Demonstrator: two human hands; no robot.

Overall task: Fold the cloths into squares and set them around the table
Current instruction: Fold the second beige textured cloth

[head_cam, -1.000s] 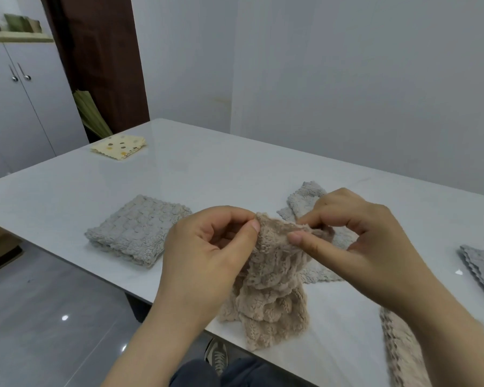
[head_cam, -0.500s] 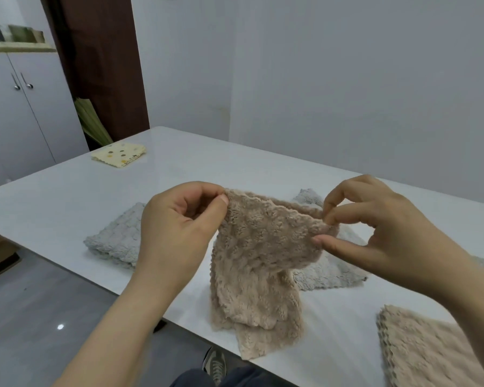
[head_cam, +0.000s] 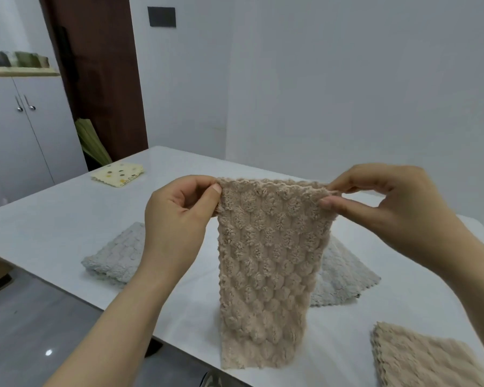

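1. Head view: left hand (head_cam: 176, 219) and right hand (head_cam: 389, 208) each pinch a top corner of the beige cloth (head_cam: 268, 269), which hangs above the white bench (head_cam: 67, 219).
2. Folded grey cloth (head_cam: 115, 258) lies behind the left hand.

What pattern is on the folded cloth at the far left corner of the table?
Pale yellow cloth with scattered brown, grey and orange dots; the head view shows it.

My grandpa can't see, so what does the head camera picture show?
A left hand and a right hand pinch the top corners of a beige cloth, which hangs down over a white table. On the table lie a folded grey cloth, a second grey cloth, a second beige cloth and a spotted yellow cloth.
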